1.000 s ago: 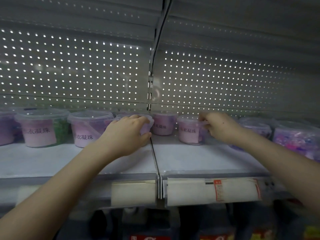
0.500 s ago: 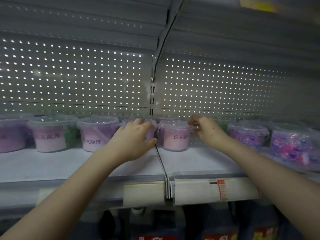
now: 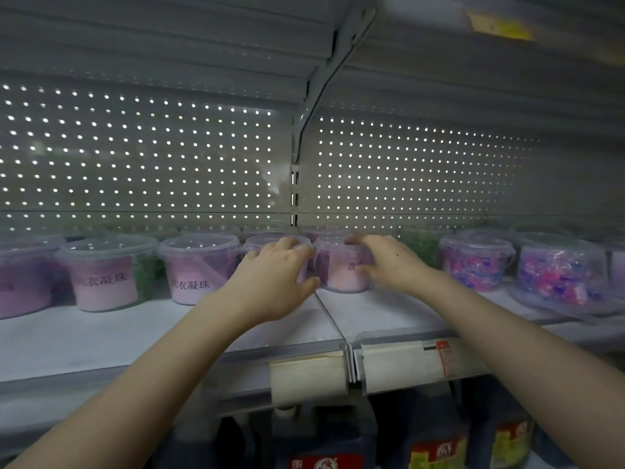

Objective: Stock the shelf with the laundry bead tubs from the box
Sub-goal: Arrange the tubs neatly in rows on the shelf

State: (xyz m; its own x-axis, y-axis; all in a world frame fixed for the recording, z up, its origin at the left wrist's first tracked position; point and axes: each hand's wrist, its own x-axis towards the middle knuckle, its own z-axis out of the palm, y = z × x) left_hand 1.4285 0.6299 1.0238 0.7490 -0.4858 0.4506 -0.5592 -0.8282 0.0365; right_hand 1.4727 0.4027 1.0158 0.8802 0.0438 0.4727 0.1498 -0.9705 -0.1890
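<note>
The right hand [image 3: 392, 265] has slid the pink-labelled tub [image 3: 338, 275] leftwards along the shelf [image 3: 101, 340], and now it sits just right of the seam between the two shelf boards, closing the gap it showed a second ago. Fingers and thumb are curled round its right side, covering part of the label. The left hand [image 3: 274, 279] stays wrapped over the neighbouring tub [image 3: 267, 243], fingers on the lid, thumb down its right flank. The two tubs look just beside each other, perhaps touching. By my reading the row is being tightened, so this one is nearly placed. The box is out of view.

The tubs are round, clear plastic, slightly tapered, with snap-on rimmed lids and matte pink paper labels. The shelf is smooth and pale, backed by a perforated metal panel [image 3: 135, 157].
</note>
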